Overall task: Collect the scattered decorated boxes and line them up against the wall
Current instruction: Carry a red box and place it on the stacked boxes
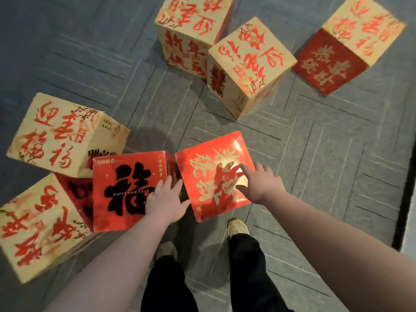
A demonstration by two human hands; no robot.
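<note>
Several decorated cube boxes lie scattered on the grey carpet. Just ahead of my feet sits a red box with gold characters [209,174]; my right hand [261,181] rests on its right side with fingers spread. Beside it to the left stands a red box with a black character [123,190]; my left hand [166,199] lies flat over its right edge, in the gap between the two. Two gold boxes with red script [60,134] [33,224] sit at the left. Three more boxes [191,30] [247,61] [351,41] stand farther ahead.
Grey patterned carpet tiles [315,154] cover the floor. A dark baseboard and pale wall strip [405,221] run along the right edge. My two feet in light shoes [236,228] stand just behind the red boxes.
</note>
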